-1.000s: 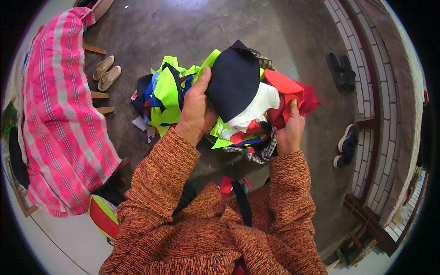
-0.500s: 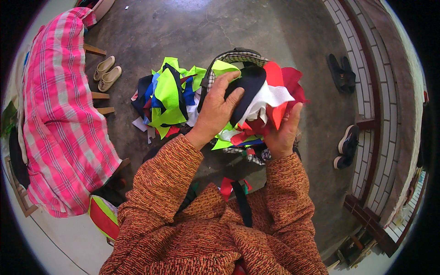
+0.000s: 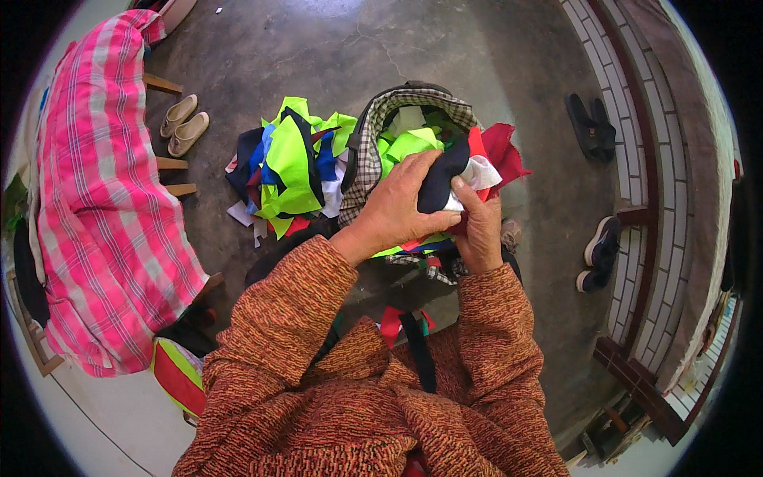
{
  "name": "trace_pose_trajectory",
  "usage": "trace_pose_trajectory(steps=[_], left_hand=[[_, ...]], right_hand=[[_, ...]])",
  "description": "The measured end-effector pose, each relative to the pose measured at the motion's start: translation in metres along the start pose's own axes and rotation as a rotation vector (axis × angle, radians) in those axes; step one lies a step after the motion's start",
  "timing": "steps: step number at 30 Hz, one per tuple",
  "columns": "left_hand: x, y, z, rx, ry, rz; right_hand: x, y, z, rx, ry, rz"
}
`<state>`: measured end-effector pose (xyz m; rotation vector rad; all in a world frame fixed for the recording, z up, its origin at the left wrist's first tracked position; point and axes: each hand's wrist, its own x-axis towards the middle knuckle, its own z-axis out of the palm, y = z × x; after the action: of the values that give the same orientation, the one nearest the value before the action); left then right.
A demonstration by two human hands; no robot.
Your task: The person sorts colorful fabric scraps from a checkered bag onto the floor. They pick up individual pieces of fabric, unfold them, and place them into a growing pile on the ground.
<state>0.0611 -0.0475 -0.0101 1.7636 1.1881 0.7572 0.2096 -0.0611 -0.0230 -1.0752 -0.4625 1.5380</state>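
My left hand (image 3: 397, 205) grips a dark navy fabric scrap (image 3: 442, 179), its fingers over the top and its thumb pointing right. Close beside it, my right hand (image 3: 479, 230) presses its thumb onto a white fabric scrap (image 3: 483, 170). Bunched in with these are a bright red piece and a dark red fabric scrap (image 3: 506, 151) that sticks out at the right. Just beyond the hands gapes a bag with a checkered lining (image 3: 368, 155), holding lime-green fabric scraps (image 3: 411, 144) and other pieces. My palms hide the lower part of the bunch.
Left of the bag lies a heap of scraps (image 3: 290, 171) in lime, blue, navy and white. Beige shoes (image 3: 189, 135) stand by wooden legs beside a pink plaid cloth (image 3: 111, 199). Black slippers (image 3: 590, 127) and dark sneakers (image 3: 602, 253) line the tiled wall (image 3: 636, 183) at right.
Both hands have drawn together, squeezing the navy, white and red scraps into a tighter bunch. My left hand shifted right, and more of the bag's lining and green contents now shows.
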Motion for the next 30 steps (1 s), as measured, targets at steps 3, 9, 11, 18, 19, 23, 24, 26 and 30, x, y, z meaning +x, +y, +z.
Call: trace_pose_trajectory(steps=[3, 9, 11, 18, 19, 23, 24, 26, 30], left_hand=[[0.003, -0.003, -0.005, -0.189, -0.057, -0.089], [0.002, 0.004, -0.01, -0.281, -0.067, -0.124], [0.003, 0.005, -0.012, -0.383, -0.088, -0.211], [0.01, -0.004, -0.04, -1.233, 0.275, -0.551], [0.009, -0.006, -0.044, -1.263, 0.345, -0.533], [0.009, -0.007, -0.064, -1.396, 0.362, -0.377], [0.009, -0.007, -0.068, -1.449, 0.323, -0.305], [0.009, -0.008, -0.072, -1.499, 0.332, -0.303], [0.007, -0.008, -0.074, -1.427, 0.311, -0.295]], right_hand=[[0.0, 0.001, -0.004, -0.072, -0.055, -0.033], [-0.002, 0.003, -0.005, -0.234, 0.0, -0.114], [-0.001, 0.004, -0.006, -0.102, 0.042, -0.113], [-0.003, -0.019, -0.023, 0.288, 0.006, 0.029], [-0.004, -0.022, -0.023, 0.303, -0.007, 0.0], [-0.001, -0.022, -0.029, 0.378, -0.006, -0.003], [-0.001, -0.022, -0.029, 0.403, -0.001, 0.024], [-0.001, -0.026, -0.027, 0.45, 0.011, 0.076], [0.008, -0.026, -0.026, 0.422, 0.007, 0.047]])
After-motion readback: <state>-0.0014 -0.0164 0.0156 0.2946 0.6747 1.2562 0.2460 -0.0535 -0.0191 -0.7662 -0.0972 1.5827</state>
